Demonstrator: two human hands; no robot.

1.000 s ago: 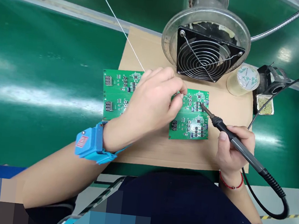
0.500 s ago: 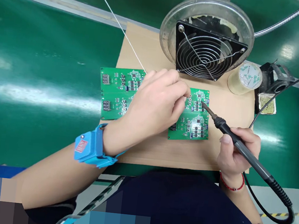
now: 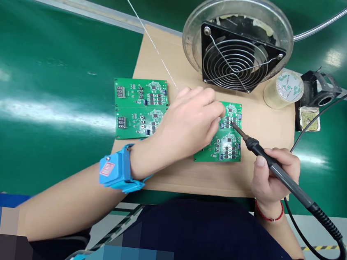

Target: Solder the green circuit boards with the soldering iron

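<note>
My right hand [image 3: 276,174] grips a soldering iron [image 3: 290,181]. The iron's tip reaches the chips on the upper half of the right-hand circuit board [image 3: 231,142]. My left hand [image 3: 193,115], a blue strap round its wrist, hovers over that board's left side with its fingers pinched. A thin strand of solder wire [image 3: 136,15] runs down from the top edge into this hand; the end between the fingers is hidden. Left of it lies another green circuit board [image 3: 132,105] with two digit displays, partly covered by the hand.
Both boards lie on a cardboard sheet [image 3: 171,179] on the green table [image 3: 37,132]. A round fume extractor fan [image 3: 235,66] overhangs the back. At the right stand a tape roll [image 3: 284,92] and a black iron stand [image 3: 320,89] with a sponge tray [image 3: 309,118].
My left hand has shifted slightly right, uncovering more of the left board. The iron's tip has moved a little left and down on the right board.
</note>
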